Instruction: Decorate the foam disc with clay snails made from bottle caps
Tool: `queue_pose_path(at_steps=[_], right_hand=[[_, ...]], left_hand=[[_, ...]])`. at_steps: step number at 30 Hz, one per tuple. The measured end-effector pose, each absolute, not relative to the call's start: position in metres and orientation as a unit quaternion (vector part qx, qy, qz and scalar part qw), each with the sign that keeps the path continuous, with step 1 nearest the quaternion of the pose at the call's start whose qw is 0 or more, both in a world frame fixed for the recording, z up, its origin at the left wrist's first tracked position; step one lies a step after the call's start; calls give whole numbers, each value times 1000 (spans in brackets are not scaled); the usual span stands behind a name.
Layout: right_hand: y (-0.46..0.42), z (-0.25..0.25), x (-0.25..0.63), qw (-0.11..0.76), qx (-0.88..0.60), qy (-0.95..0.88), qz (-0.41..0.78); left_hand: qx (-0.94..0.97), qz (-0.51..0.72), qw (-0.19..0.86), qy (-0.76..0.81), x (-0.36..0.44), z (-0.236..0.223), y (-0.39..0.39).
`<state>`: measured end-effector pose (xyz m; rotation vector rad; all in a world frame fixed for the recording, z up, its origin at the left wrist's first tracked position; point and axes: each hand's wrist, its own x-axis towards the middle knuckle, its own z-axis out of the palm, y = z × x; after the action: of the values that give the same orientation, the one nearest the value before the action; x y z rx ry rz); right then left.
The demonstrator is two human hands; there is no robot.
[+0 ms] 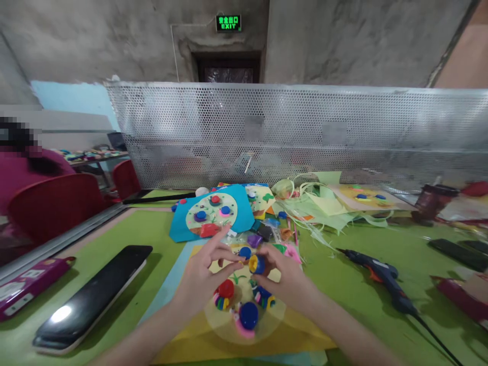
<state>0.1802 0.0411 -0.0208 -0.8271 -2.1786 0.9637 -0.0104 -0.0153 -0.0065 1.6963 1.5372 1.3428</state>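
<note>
My right hand (280,272) grips a blue bottle cap (256,264) turned on its side, with yellow modelling clay inside it. Close beside the cap, my left hand (209,267) pinches thumb and forefinger together; what may be a tiny yellowish bit at the fingertips is too small to make out. Both hands are over a pale round card on a yellow sheet (183,345). On it sit clay snails with cap shells: a red one (224,290), a dark blue one with a pink body (248,316), and another blue one (264,296) partly under my right hand.
Beyond lies a blue card (175,229) with decorated caps, near scattered clay packets (254,240) and pale green paper strips (316,203). A glue gun (381,274) with its cord is at right; a phone (95,295) lies left. A perforated metal screen (297,137) stands behind. Someone sits far left.
</note>
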Motion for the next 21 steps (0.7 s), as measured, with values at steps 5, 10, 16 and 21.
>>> queue_pose_path(at_steps=[5, 10, 16, 21], right_hand=[[50, -20, 182, 310, -338, -830, 318], [56, -27, 185, 303, -345, -846, 271], [57, -31, 182, 309, -347, -856, 228], [58, -34, 175, 315, -365, -853, 198]], left_hand=[[638, 506, 219, 538, -11, -8, -16], [709, 470, 100, 516, -16, -8, -15], [756, 457, 24, 468, -22, -11, -8], [775, 454, -6, 440, -27, -15, -1]])
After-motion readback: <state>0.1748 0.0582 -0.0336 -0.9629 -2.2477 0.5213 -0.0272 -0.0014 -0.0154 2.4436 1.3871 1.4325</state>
